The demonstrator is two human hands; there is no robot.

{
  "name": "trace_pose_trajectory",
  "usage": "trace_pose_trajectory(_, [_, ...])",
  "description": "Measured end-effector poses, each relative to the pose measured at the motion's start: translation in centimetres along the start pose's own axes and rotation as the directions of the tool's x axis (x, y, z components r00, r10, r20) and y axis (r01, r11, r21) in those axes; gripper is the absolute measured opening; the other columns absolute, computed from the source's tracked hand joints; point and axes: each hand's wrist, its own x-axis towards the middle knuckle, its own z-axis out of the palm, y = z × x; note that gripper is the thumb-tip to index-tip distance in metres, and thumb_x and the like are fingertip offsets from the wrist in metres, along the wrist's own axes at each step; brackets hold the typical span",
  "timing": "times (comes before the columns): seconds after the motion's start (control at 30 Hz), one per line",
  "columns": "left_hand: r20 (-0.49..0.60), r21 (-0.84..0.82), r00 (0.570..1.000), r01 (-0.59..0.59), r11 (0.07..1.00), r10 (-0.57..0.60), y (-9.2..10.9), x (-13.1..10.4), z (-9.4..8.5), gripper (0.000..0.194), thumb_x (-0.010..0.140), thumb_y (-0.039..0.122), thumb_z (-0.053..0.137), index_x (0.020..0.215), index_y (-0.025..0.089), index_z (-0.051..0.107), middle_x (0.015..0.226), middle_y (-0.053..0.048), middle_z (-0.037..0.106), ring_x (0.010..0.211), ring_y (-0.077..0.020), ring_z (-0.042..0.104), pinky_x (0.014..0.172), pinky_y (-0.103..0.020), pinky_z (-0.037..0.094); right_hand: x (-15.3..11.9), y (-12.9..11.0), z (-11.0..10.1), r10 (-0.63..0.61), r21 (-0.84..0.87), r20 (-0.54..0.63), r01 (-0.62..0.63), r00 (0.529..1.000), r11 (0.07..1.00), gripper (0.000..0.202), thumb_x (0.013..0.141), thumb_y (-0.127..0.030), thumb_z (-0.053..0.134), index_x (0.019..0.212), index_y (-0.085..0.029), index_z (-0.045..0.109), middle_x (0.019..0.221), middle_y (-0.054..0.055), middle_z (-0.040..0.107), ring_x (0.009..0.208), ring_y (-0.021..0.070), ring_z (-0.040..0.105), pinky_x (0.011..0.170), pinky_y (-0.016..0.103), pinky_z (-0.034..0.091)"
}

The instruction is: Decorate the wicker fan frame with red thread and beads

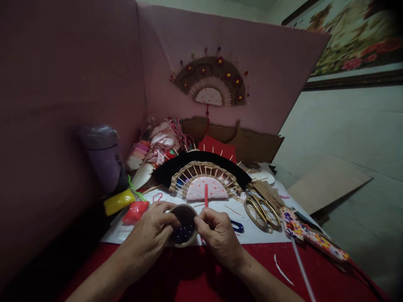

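A small round bowl (191,240) with dark, shiny beads (184,230) inside stands near the front edge of the white sheet. My left hand (154,226) is at its left side, thumb and fingers bent over the rim among the beads; whatever they pinch is hidden. At the right rim, my right hand (218,233) has thumb and forefinger pressed together, and their contents cannot be made out. Just behind lies a black fan (201,157) with woven wicker, thin sticks and a spotted pink base (204,191). A red strip (206,195) runs down from that base towards my right hand.
Gold-handled scissors (262,212) and a flower-patterned glue gun (315,237) lie to the right. Yellow (119,202) and red packets (135,212) sit left, beside a purple tumbler (105,161). A finished brown fan (210,77) hangs on the pink board (270,63).
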Motion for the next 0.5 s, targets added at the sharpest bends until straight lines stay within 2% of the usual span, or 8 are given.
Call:
trace_pose_trajectory(0.13, [-0.102, -0.103, 0.995, 0.012, 0.995, -0.022, 0.2, -0.2, -0.7, 0.027, 0.078, 0.015, 0.042, 0.072, 0.023, 0.067, 0.111, -0.004, 0.062, 0.107, -0.0216, 0.052, 0.094, -0.040, 0.040, 0.0, -0.1, 0.0, -0.006, -0.022, -0.008, 0.006, 1.000, 1.000, 0.031, 0.084, -0.031, 0.050, 0.057, -0.019, 0.041, 0.050, -0.006, 0.034, 0.047, 0.0080, 0.029, 0.045, 0.022, 0.024])
trace_pose_trajectory(0.27, [-0.239, -0.101, 0.970, 0.021, 0.995, -0.045, 0.7, -0.1, -1.8, 0.025, 0.079, 0.020, 0.043, 0.076, 0.024, 0.068, 0.111, -0.005, 0.063, 0.109, -0.0232, 0.052, 0.094, -0.044, 0.040, -0.1, -0.2, 0.0, 0.006, -0.014, -0.003, -0.006, 1.000, 1.000, 0.031, 0.084, -0.031, 0.050, 0.057, -0.019, 0.041, 0.049, -0.006, 0.035, 0.046, 0.0080, 0.029, 0.045, 0.022, 0.024])
trace_pose_trajectory(0.33, [-0.257, -0.075, 0.966, 0.008, 0.997, -0.027, 0.8, -0.1, -2.0, 0.024, 0.078, 0.020, 0.044, 0.077, 0.024, 0.068, 0.110, -0.005, 0.063, 0.109, -0.0234, 0.053, 0.094, -0.045, 0.040, -0.1, -0.2, 0.0, 0.006, -0.012, -0.001, -0.006, 1.000, 1.000, 0.030, 0.084, -0.030, 0.050, 0.057, -0.019, 0.041, 0.049, -0.006, 0.035, 0.046, 0.0080, 0.029, 0.044, 0.022, 0.024])
trace_pose_trajectory(0.5, [-0.198, 0.066, 0.979, -0.041, 0.997, 0.053, 0.3, 0.0, -1.3, 0.027, 0.080, 0.016, 0.043, 0.082, 0.024, 0.069, 0.114, -0.006, 0.061, 0.110, -0.0232, 0.051, 0.095, -0.046, 0.041, -0.1, -0.1, 0.0, -0.009, -0.029, 0.002, 0.009, 1.000, 1.000, 0.031, 0.085, -0.030, 0.050, 0.057, -0.019, 0.041, 0.049, -0.006, 0.035, 0.046, 0.0077, 0.030, 0.044, 0.021, 0.024])
